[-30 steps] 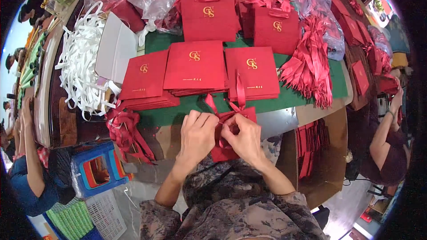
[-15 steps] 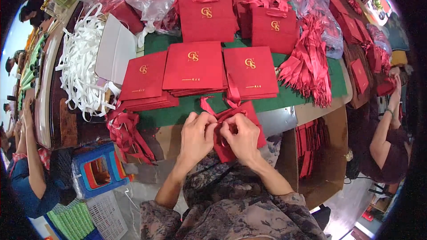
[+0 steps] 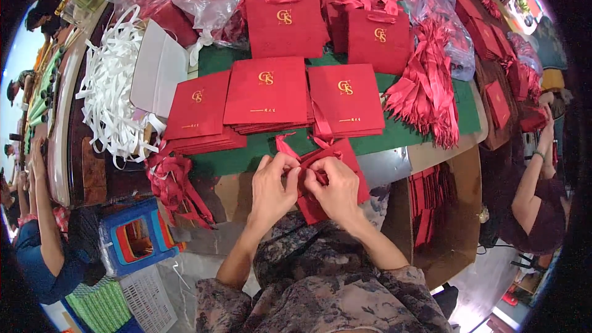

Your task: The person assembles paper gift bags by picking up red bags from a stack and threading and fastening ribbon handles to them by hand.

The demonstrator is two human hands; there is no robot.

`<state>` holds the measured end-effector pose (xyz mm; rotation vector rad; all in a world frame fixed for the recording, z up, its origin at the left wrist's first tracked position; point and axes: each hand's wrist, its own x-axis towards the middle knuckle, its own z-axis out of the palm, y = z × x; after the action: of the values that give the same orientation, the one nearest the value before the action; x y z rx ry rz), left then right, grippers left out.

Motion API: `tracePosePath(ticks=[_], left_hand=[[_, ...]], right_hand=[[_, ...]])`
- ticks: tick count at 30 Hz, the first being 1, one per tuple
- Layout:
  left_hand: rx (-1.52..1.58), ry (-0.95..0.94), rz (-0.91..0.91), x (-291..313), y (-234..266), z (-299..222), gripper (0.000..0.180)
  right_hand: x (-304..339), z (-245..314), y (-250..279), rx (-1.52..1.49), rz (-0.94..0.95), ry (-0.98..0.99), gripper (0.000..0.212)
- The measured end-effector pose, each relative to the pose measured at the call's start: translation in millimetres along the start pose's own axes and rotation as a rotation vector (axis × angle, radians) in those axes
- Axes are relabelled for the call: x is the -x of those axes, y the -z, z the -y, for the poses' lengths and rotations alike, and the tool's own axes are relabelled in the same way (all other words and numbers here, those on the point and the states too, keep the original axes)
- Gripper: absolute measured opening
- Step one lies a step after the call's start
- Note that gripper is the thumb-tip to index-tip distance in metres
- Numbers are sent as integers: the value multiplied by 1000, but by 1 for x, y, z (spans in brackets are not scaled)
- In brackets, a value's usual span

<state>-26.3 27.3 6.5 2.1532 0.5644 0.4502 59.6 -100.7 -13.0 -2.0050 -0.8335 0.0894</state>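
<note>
A small red paper bag is tilted in front of me at the table's near edge. At its upper left edge my left hand is closed in a pinch on a red ribbon, whose loose end sticks up beyond the fingers. My right hand bends over the bag, thumb and forefinger pinched together on the ribbon at its opening. The fingertips partly hide the ribbon there. Just beyond lie stacks of flat red bags, with another ribbon hanging between two of them.
Upright red bags with ribbon handles stand at the back. A bundle of red ribbons lies right, more ribbons hang left. White ribbons spill from a box. A cardboard box holds red bags; co-workers' arms show at both sides.
Both hands stay at the bag with small finger movements. The right fingertips have shifted slightly, and a bit more red material shows beneath them.
</note>
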Motion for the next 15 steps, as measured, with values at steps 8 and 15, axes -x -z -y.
tracePosePath(ticks=[8,15], left_hand=[[12,5,37,-1,1,-4,7],[51,25,-2,-2,1,-3,6]], right_hand=[[1,-4,-10,51,-60,100,18],[-2,4,3,-39,-33,111,16]])
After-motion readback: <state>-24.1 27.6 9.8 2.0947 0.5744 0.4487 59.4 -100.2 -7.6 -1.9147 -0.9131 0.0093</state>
